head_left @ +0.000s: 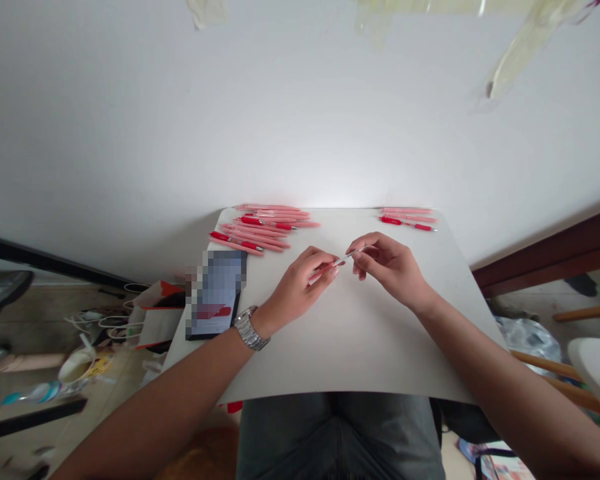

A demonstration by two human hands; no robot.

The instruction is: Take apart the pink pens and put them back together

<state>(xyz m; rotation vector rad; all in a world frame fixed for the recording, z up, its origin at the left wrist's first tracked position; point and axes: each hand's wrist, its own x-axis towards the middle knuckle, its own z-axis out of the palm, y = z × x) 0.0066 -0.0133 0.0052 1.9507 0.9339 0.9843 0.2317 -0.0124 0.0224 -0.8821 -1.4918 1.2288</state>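
Observation:
My left hand (297,280) is closed around the pink body of a slim pen (344,259). The pen's pale, narrow end points up and to the right, toward my right hand (387,263). The right thumb and forefinger pinch that end; the fingers partly hide it, so its details cannot be made out. Both hands are just above the middle of the white table (350,347). Beyond the left hand lies a pile of pink pens (257,232) with a few red pens (253,245) among them. Near the far right corner, several pink pens (407,212) lie beside a red pen (407,224).
A dark-edged phone or tablet (215,300), partly pixelated, lies at the table's left edge. The white wall (300,120) rises directly behind the table. On the floor at left are cables, a box (160,313) and a bottle (33,393). A wooden chair stands at right.

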